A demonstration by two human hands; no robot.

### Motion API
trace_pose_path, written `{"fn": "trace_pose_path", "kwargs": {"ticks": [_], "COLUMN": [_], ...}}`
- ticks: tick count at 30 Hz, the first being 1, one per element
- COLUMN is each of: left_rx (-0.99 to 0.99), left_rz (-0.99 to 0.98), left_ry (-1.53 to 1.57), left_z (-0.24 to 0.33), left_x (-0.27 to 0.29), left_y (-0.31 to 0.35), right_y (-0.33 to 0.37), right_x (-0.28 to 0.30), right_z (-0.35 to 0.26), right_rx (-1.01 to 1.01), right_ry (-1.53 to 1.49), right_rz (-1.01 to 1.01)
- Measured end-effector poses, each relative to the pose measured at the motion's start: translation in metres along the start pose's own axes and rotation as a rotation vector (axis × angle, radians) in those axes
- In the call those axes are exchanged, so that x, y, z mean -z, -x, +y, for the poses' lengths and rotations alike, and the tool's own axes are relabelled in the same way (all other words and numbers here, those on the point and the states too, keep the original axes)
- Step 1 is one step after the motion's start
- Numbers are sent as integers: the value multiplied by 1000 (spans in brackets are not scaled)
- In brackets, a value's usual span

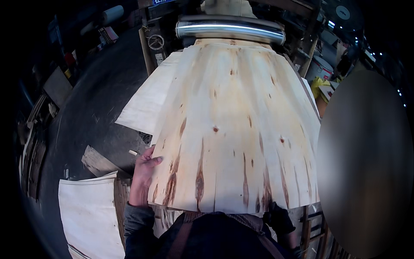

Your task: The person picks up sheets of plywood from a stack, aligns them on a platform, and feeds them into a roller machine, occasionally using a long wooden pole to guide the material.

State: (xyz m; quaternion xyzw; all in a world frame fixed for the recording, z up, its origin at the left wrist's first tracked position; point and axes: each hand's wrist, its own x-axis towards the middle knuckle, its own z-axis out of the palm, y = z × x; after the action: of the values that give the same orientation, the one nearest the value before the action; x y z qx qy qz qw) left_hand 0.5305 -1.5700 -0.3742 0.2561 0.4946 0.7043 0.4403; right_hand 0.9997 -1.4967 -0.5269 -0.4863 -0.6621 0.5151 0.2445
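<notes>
Hands (144,169) (279,218) at wood sheet (230,108), left and near edges, floor (92,116) leftward

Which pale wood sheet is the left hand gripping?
The large brown-streaked central sheet: the left hand grips its left edge. The plain pale sheet jutting out left and pale lower-left stack are untouched.

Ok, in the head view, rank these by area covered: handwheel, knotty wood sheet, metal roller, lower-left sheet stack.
1. Knotty wood sheet
2. Lower-left sheet stack
3. Metal roller, long but thin
4. Handwheel, clearly smallest
</notes>
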Motion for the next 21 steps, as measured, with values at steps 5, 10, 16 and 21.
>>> {"fn": "trace_pose_path", "kwargs": {"ticks": [5,10,16,21], "left_rx": [-5,-35,-360,-24], "left_rz": [38,177,294,466], "left_ry": [-51,-111,-971,-1467], "left_z": [-25,-52,-93,-107], "left_x": [13,40,11,2], "left_y": [-22,-65,-71,-31], "right_y": [-25,-117,-230,-352], "right_x": [16,18,42,67], "right_z": [-94,-128,-119,-98], "right_rx": [94,323,-58,58], "right_ry": [90,185,-592,-335], "right_rz": [-84,-37,-111,-432]}}
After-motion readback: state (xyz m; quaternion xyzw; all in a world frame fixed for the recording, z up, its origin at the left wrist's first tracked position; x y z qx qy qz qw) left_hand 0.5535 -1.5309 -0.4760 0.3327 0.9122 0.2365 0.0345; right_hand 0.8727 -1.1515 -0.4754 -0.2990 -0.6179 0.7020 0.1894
